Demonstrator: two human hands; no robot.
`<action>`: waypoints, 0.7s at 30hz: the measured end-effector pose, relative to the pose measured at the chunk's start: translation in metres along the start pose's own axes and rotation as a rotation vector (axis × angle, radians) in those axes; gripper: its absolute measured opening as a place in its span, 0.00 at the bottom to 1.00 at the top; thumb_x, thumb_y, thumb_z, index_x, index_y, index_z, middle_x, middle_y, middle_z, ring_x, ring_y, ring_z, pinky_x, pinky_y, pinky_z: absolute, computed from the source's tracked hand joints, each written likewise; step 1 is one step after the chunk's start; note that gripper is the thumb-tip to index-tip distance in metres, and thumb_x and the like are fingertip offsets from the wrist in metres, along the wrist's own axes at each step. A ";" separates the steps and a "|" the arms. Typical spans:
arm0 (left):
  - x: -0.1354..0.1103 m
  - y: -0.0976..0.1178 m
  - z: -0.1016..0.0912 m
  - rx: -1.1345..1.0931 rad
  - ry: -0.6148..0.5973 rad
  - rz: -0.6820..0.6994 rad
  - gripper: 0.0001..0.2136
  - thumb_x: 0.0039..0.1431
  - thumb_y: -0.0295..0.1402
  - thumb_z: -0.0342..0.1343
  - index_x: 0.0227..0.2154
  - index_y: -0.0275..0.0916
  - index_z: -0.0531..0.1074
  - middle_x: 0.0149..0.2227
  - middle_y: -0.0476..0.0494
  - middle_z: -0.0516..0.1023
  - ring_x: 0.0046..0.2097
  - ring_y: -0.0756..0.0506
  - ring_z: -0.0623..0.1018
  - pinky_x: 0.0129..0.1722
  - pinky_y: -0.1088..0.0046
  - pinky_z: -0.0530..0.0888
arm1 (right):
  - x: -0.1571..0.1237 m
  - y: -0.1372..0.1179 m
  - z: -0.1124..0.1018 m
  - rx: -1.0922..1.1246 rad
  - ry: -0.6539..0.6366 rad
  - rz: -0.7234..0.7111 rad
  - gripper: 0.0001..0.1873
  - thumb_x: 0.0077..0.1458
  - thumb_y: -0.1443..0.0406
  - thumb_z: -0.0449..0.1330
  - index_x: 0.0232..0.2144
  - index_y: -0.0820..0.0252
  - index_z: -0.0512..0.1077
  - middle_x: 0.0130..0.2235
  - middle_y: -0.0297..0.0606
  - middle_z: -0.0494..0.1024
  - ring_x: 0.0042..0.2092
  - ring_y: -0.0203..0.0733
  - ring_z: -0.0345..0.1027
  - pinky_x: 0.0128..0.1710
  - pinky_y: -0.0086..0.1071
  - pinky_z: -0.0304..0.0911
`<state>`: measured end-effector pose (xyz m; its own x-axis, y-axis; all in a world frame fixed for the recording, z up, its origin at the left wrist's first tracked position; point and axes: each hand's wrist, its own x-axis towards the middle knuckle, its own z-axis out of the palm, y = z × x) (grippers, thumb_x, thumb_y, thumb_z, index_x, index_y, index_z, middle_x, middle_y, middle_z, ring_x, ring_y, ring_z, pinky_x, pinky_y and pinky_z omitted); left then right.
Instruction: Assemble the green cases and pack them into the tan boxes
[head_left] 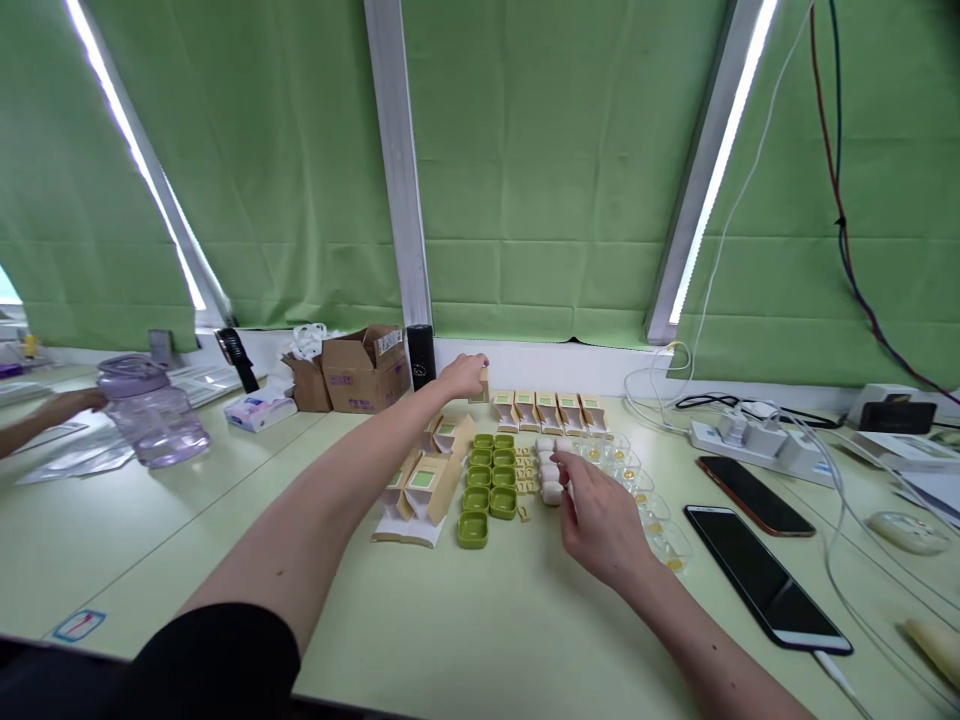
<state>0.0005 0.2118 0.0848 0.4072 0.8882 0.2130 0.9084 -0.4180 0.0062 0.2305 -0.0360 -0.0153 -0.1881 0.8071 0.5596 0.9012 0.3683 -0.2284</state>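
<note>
On my feed the left hand (463, 376) has its fingers closed on a small box (481, 390), held just beside the left end of a back row (548, 408) of five more on the table (450, 640). The right hand (602, 515) is curled, thumb and forefinger beside the white pieces (551, 493); I can't tell from here whether it grips or touches one. I'd judge the work to be partway: the back row is lined up neatly, the held box isn't yet released, and a looser cluster (424, 480) of boxes stands near the left forearm. The green trays (472, 530), yellow clips (523, 513) and white pieces are already in columns, with none of them that I can make out packed in the boxes. As for containers, the back row stands open towards me, showing pale insides. The trays show bare green bottoms. Each clear cup (673, 545) near me seems to have a yellow bit in or under it; I can't settle which. The big carton (365, 372) has its flaps up, its contents hidden. A co-worker's hand (79, 402) is near the lilac bottle (154, 415).
</note>
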 end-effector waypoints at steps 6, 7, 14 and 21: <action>0.018 -0.003 0.036 0.052 -0.051 -0.044 0.19 0.69 0.40 0.61 0.58 0.38 0.72 0.58 0.37 0.76 0.54 0.39 0.79 0.53 0.54 0.80 | -0.001 -0.002 0.000 0.028 0.000 -0.006 0.27 0.55 0.74 0.53 0.58 0.58 0.64 0.49 0.44 0.80 0.46 0.50 0.75 0.42 0.39 0.65; 0.019 -0.003 0.041 0.057 -0.057 -0.052 0.19 0.69 0.40 0.61 0.58 0.38 0.72 0.58 0.37 0.76 0.54 0.39 0.79 0.52 0.54 0.80 | -0.001 -0.003 0.000 0.024 0.001 -0.010 0.27 0.56 0.74 0.53 0.58 0.58 0.64 0.49 0.44 0.80 0.46 0.50 0.75 0.42 0.39 0.65; 0.013 -0.007 0.069 0.073 -0.085 -0.056 0.19 0.68 0.39 0.62 0.58 0.38 0.72 0.57 0.37 0.76 0.53 0.39 0.79 0.52 0.55 0.80 | -0.002 -0.007 -0.002 0.011 0.008 -0.036 0.26 0.57 0.72 0.54 0.58 0.59 0.65 0.48 0.45 0.81 0.45 0.51 0.75 0.42 0.40 0.65; 0.006 -0.004 0.057 0.116 -0.029 -0.011 0.24 0.61 0.34 0.66 0.59 0.37 0.72 0.61 0.31 0.74 0.64 0.32 0.70 0.62 0.52 0.72 | -0.002 -0.007 -0.002 0.018 0.018 -0.040 0.24 0.59 0.71 0.53 0.58 0.58 0.64 0.48 0.44 0.81 0.44 0.51 0.75 0.42 0.41 0.65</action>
<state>0.0044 0.2297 0.0308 0.3982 0.8985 0.1849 0.9170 -0.3847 -0.1055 0.2255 -0.0411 -0.0137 -0.2165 0.7832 0.5829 0.8859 0.4084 -0.2198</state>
